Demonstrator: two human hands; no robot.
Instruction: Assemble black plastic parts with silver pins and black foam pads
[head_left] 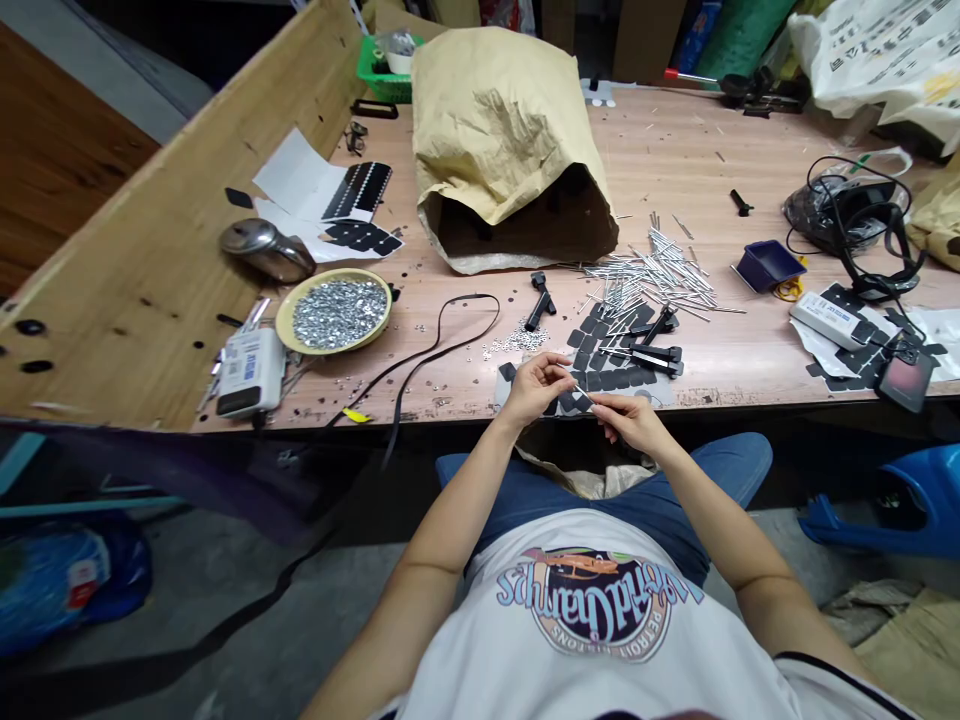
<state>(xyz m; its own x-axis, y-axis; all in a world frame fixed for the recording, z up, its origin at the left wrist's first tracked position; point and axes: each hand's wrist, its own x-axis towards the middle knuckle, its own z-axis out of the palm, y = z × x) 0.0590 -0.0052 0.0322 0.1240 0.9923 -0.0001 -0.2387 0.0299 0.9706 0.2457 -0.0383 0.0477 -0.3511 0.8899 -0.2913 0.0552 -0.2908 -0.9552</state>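
Just over the table's front edge, my left hand [538, 386] and my right hand [628, 418] are close together, fingers pinched. A thin metal rod [584, 394] runs between the fingertips of both; any small part on its end is too tiny to make out. Beneath and behind the hands lies a sheet of black adhesive pads [611, 378]. Black plastic parts with rods [654, 358] rest on that sheet to the right. Behind my left hand are a small heap of metal rings [527, 336] and a black T-shaped part [538, 302]. Loose metal rods [660, 272] lie piled farther back.
A large open paper sack [499, 120] stands at the back. To the left are a yellow bowl [289, 322] of small metal pieces, a metal cup [266, 250] and a white box [251, 372]. A blue tray [769, 264] and headset-like device [877, 245] sit right.
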